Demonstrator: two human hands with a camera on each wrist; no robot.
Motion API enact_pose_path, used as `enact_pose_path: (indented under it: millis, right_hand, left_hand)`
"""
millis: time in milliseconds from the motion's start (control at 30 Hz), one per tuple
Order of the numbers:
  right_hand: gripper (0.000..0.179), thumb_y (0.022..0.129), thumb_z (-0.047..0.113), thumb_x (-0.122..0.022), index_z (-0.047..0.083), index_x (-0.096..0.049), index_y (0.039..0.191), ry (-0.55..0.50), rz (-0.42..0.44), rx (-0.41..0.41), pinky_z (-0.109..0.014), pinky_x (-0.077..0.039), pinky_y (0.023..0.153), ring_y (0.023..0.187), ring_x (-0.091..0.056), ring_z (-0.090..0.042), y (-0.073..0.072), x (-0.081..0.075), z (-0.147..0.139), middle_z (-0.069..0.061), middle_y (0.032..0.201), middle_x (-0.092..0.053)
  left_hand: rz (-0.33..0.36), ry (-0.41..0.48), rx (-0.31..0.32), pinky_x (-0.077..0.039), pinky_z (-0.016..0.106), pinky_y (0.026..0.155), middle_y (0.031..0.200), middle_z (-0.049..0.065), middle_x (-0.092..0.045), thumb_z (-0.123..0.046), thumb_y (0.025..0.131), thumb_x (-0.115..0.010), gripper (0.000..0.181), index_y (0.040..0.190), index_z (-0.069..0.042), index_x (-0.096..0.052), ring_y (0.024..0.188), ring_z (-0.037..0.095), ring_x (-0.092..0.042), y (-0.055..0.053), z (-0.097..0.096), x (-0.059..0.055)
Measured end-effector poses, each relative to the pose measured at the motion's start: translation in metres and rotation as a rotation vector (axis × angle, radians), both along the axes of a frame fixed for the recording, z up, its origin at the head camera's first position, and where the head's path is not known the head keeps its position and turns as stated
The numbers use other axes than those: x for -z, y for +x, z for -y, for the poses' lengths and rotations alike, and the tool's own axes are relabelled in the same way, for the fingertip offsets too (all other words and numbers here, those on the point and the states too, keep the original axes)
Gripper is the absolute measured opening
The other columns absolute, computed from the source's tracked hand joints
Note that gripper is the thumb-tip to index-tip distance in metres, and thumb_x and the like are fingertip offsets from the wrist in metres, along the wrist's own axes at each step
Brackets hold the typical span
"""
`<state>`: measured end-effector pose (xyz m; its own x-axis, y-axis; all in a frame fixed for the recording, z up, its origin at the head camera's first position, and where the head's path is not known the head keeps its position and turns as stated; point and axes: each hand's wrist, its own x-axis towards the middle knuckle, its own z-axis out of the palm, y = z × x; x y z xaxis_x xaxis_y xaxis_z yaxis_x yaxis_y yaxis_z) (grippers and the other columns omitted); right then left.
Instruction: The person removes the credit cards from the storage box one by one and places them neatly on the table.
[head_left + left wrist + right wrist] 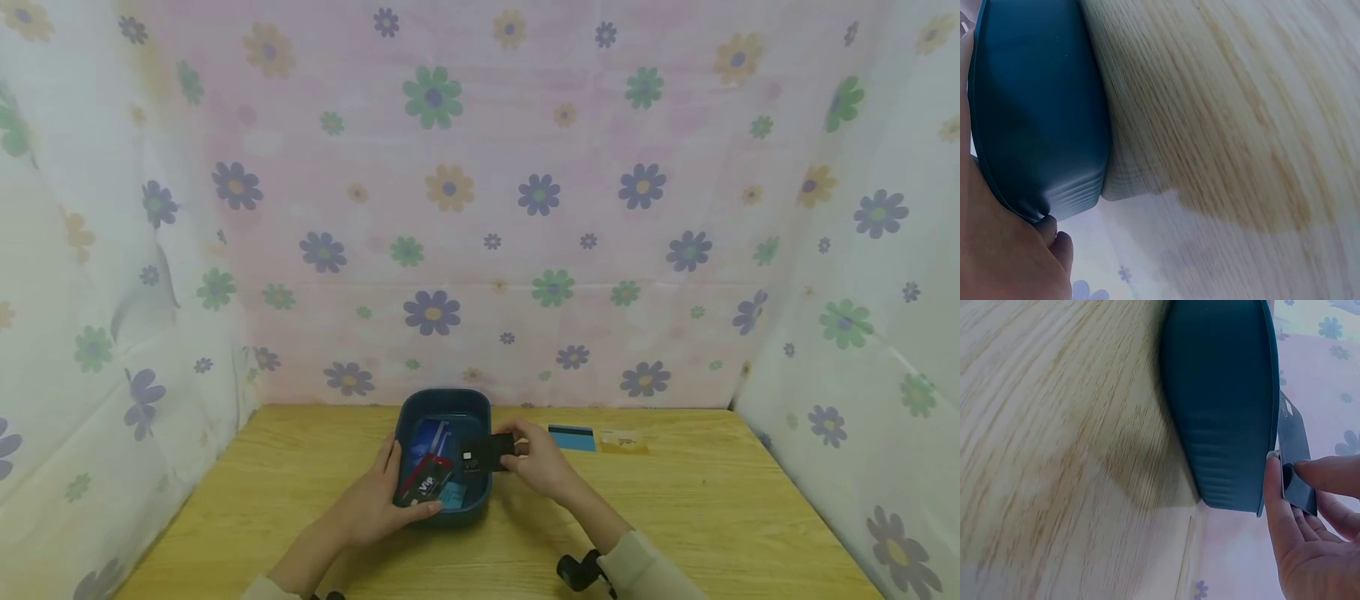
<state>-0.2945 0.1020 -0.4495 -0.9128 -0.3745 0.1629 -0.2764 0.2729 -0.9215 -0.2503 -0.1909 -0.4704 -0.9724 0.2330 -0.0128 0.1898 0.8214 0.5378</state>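
A dark blue plastic basin [480, 402] stands on the wooden table, with several cards inside. Among them are a blue card [427, 437], a black and red VIP card [429, 479] and a light blue card [452, 496]. My left hand [375, 500] grips the basin's left side, thumb over the near rim and fingers along the outer wall. Between thumb and fingers, my right hand [542, 462] pinches a black VIP card [483, 454] at its right end, over the basin's right rim. In the right wrist view this card [1295, 437] stands just above the rim.
Right of the basin, a blue card with a dark stripe [572, 438] and a gold card [624, 442] lie side by side on the table [705, 517]. Flowered cloth [487, 167] hangs behind and at both sides. A black wrist device [579, 572] sits by the right sleeve.
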Motion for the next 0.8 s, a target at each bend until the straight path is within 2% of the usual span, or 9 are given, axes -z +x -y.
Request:
enact_pose_path:
  millis: [200,400,800]
  right_hand:
    - [0.035,0.092,-0.014,-0.062,-0.003,-0.06,0.125,-0.008,0.014,0.018,-0.054,-0.06,0.079,0.095,-0.073,-0.033,0.002,0.001,-0.007,-0.022,0.116,-0.059]
    - [0.035,0.092,-0.015,-0.062,-0.005,-0.059,0.124,-0.052,0.039,0.029,-0.055,-0.06,0.079,0.093,-0.073,-0.034,0.002,0.002,-0.014,-0.024,0.114,-0.058]
    - [0.037,0.094,-0.015,-0.06,-0.007,-0.057,0.13,-0.077,0.061,0.084,-0.052,-0.061,0.077,0.09,-0.071,-0.034,0.001,0.008,-0.034,-0.027,0.119,-0.056]
  left_hand:
    - [0.007,-0.003,-0.002,-0.038,0.063,0.11,0.171,0.02,0.006,-0.077,0.082,-0.067,0.13,0.162,0.004,-0.005,0.146,0.053,-0.03,-0.001,0.001,0.003]
    - [0.008,-0.003,-0.003,-0.038,0.063,0.111,0.171,0.02,0.005,-0.077,0.081,-0.067,0.13,0.162,0.004,-0.005,0.146,0.052,-0.03,-0.002,0.002,0.004]
    - [-0.004,-0.01,-0.001,-0.039,0.062,0.11,0.171,0.02,0.005,-0.076,0.081,-0.068,0.13,0.162,0.005,-0.006,0.144,0.053,-0.033,0.001,0.001,0.003]
